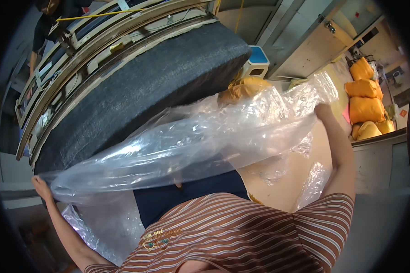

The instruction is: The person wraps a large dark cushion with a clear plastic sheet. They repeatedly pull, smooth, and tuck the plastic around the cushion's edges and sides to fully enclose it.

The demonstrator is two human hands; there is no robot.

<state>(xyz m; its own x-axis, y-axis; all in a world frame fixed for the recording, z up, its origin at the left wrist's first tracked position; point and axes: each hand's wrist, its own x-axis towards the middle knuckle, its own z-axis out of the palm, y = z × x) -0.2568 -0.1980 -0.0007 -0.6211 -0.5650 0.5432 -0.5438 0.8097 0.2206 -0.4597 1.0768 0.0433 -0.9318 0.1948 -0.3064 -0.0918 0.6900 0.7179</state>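
A long sheet of clear plastic film (pixel 168 145) stretches across in front of my body, with my arms spread wide. At its left end my left hand (pixel 42 186) is closed on the film's edge. My right hand (pixel 323 112), farther off and higher up, has its fingers closed on the other end. More crumpled film bunches up beside and beyond that hand. The sheet hangs over my dark trousers and partly hides them. Its far side lies close to a long dark grey padded surface (pixel 155 82); I cannot tell whether they touch.
Behind the padded surface runs a machine frame (pixel 118 34) with rails; a person stands beyond it. A white stool with a blue top (pixel 258 55) and a yellow bundle (pixel 242 90) stand at its right end. Stacked orange sacks (pixel 366 109) sit past a doorway. Loose film (pixel 315 184) lies on the floor.
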